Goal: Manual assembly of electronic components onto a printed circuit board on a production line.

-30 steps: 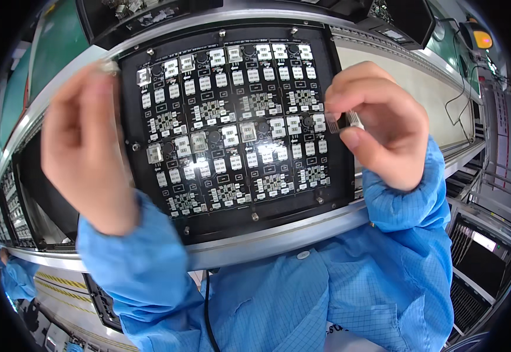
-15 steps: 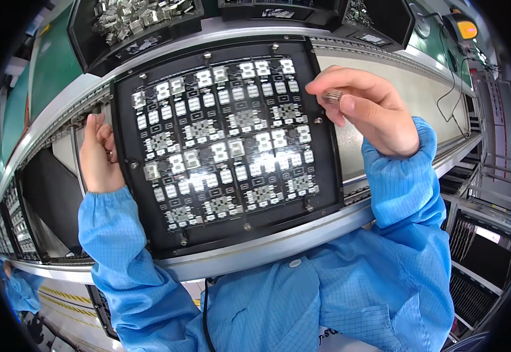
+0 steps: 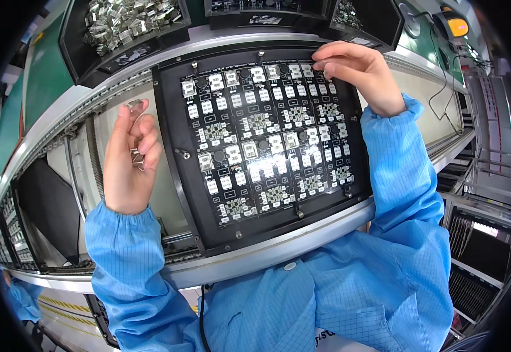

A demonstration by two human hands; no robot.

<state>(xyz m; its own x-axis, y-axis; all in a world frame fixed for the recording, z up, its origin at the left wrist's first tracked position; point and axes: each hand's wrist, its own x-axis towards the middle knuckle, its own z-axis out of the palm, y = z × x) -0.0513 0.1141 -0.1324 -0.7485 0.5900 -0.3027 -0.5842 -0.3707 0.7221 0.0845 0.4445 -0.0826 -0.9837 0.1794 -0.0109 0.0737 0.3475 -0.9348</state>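
Observation:
A black fixture tray (image 3: 173,117) lies on the conveyor, holding black circuit boards (image 3: 259,122) with rows of white and silver parts. My left hand (image 3: 129,170) is raised just left of the tray, palm up and fingers curled. Several small silver metal parts (image 3: 137,157) lie in it, and another (image 3: 135,107) sits between thumb and forefinger. Over the tray's far right corner, my right hand (image 3: 358,70) is closed in a pinch. A small metal piece (image 3: 320,66) shows partly between its fingertips; its exact kind is hidden.
Beyond the conveyor rail (image 3: 220,36), a black bin (image 3: 68,53) holds a heap of silver finned metal parts (image 3: 126,26). More black bins (image 3: 255,19) stand beside it. An orange-and-black handheld scanner (image 3: 456,26) is at far right. A dark sheet (image 3: 47,205) lies at left.
The tray has moved to the right. My left hand has left its edge and turned up, showing metal parts. My right hand has moved forward to the tray's far right corner.

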